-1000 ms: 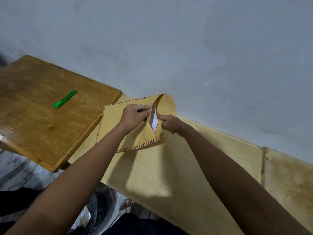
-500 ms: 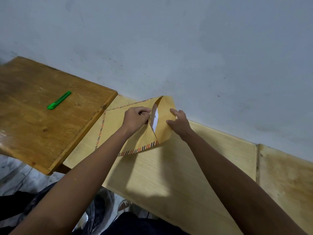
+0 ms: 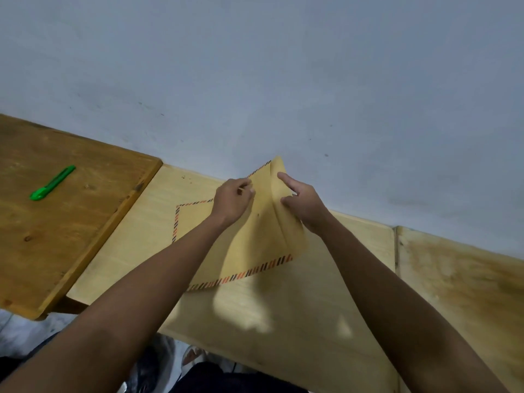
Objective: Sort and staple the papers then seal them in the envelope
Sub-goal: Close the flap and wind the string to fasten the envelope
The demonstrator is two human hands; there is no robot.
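Flap's swung over now, white papers gone from sight: left hand (image 3: 231, 201) pinches envelope (image 3: 255, 239), right hand (image 3: 302, 205) spread, should press the crease flat.

No text, label, brand, number or sign can be read anywhere. The envelope (image 3: 255, 236) at the centre of the frame bears only a striped border, and the green pen-like tool (image 3: 52, 182) at the left shows no legible marking.

Head view, looking down, close over light table (image 3: 283, 321)
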